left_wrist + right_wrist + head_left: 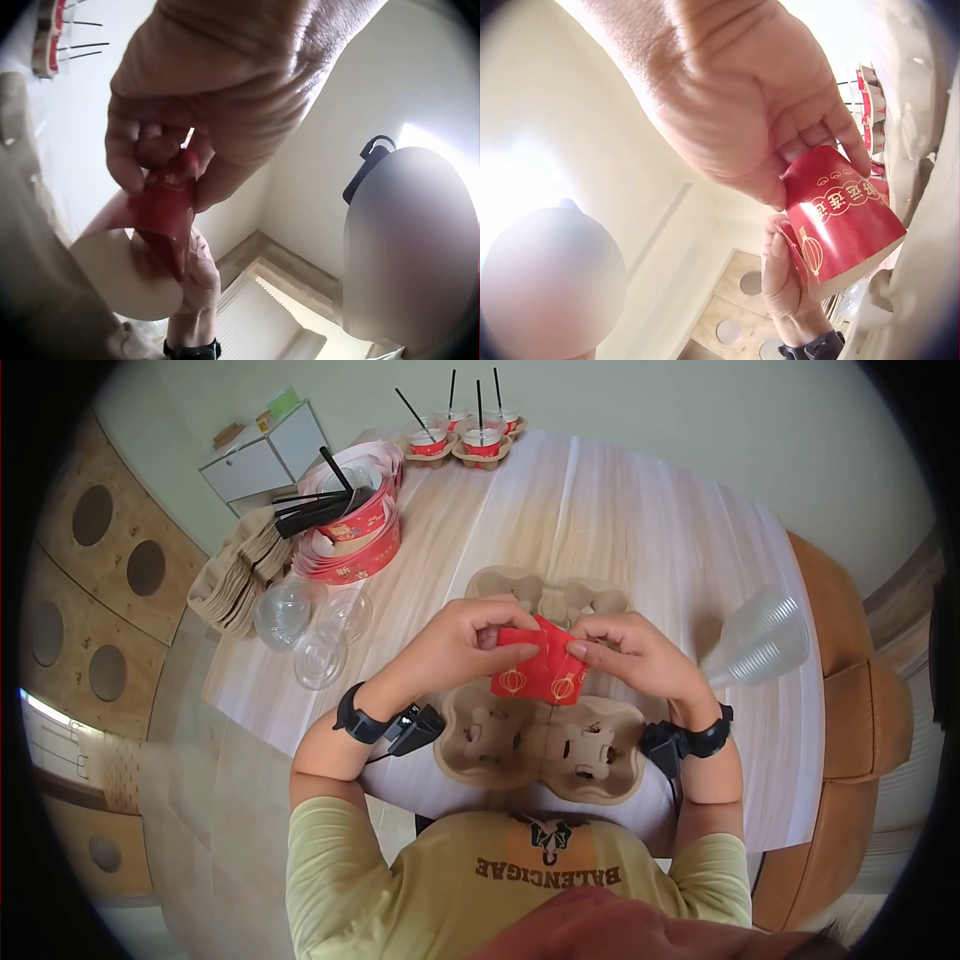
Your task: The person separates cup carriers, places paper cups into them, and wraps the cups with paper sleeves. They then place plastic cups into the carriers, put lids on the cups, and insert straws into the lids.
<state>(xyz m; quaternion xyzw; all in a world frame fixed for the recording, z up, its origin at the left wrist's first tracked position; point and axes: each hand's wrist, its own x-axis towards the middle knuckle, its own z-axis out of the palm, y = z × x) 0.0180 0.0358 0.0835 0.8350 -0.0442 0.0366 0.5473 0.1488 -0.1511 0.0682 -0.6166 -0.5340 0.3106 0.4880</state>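
Over the near side of the worktop (660,520), above moulded carriers (515,755), a red printed sleeve (540,675) is held up between two hands: the left hand's (455,643) grip pinches one side, the right hand's (638,652) the other. Clear stacked cups (762,642) sit to the right; black straws (325,510) lie farther left.
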